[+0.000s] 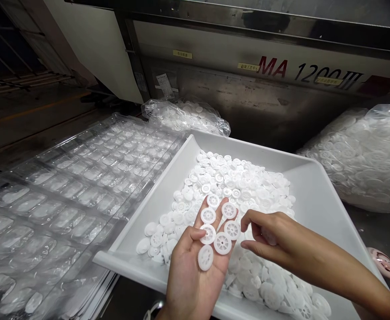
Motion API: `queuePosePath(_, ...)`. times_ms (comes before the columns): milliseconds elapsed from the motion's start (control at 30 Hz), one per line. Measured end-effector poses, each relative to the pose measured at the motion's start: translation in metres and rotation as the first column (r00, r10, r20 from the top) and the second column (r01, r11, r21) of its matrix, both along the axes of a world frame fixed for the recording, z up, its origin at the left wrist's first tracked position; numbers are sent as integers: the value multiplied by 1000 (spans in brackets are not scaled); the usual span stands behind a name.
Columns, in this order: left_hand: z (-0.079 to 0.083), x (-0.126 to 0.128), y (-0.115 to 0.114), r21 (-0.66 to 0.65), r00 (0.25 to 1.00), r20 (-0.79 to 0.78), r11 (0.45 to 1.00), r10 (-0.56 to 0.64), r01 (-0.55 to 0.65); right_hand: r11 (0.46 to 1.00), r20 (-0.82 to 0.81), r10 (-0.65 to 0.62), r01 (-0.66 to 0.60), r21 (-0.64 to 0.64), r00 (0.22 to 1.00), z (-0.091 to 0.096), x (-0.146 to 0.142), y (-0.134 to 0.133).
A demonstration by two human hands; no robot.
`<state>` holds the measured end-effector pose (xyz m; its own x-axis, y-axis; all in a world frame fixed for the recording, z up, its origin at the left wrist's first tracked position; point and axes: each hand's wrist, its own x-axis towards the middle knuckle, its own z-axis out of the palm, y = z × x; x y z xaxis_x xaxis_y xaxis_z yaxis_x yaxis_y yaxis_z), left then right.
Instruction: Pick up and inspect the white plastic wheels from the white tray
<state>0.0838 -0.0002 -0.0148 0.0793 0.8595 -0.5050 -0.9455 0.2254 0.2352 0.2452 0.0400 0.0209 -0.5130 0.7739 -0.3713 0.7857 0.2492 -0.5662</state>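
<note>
The left hand (184,271) is lying palm up with its fingers spread, carrying several white plastic spoked gears (222,243) on the palm and fingers. The right hand (268,235) is curling in just beside it, thumb and fingers closing on something small that is hard to make out. These gears look light, stiff and thin, likely to slide over one another, so their toothed rims seem the place to pinch. Beyond, a white tray (158,200) is holding a loose heap of gears (228,186), clear blister trays (64,195) are lying stacked to the left, a bulging plastic bag of gears (364,155) is sitting to the right, and a machine panel marked MA 1200 III (248,102) is rising behind.
</note>
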Motion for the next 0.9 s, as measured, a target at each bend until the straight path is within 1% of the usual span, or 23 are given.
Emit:
queuePosePath(200,-1,0,1,-19,1000,-11,1000,10,-11,1000,-29,-11,11,14,1000,-5,-2,4)
queuePosePath(367,1,1,1,-40,1000,-9,999,8,-8,1000,-6,2,-2,14,1000,-7,0,4)
queuePosePath(500,3,1,2,-50,1000,-1,999,21,-21,1000,-7,4,-4,0,1000,-7,0,5)
queuePosePath(633,1,0,2,-58,1000,1,998,17,-17,1000,-19,-5,5,-13,1000,-4,0,4)
queuePosePath(700,-1,1,2,-54,1000,-6,998,18,-18,1000,-9,0,-1,-27,1000,-6,4,4)
queuePosePath(800,-1,3,4,-81,999,-49,996,18,-22,999,23,17,-16,-45,1000,-13,14,10)
queuePosePath(900,2,4,6,-127,990,-141,991,11,-29,1000,51,-18,18,-2,999,-20,29,20)
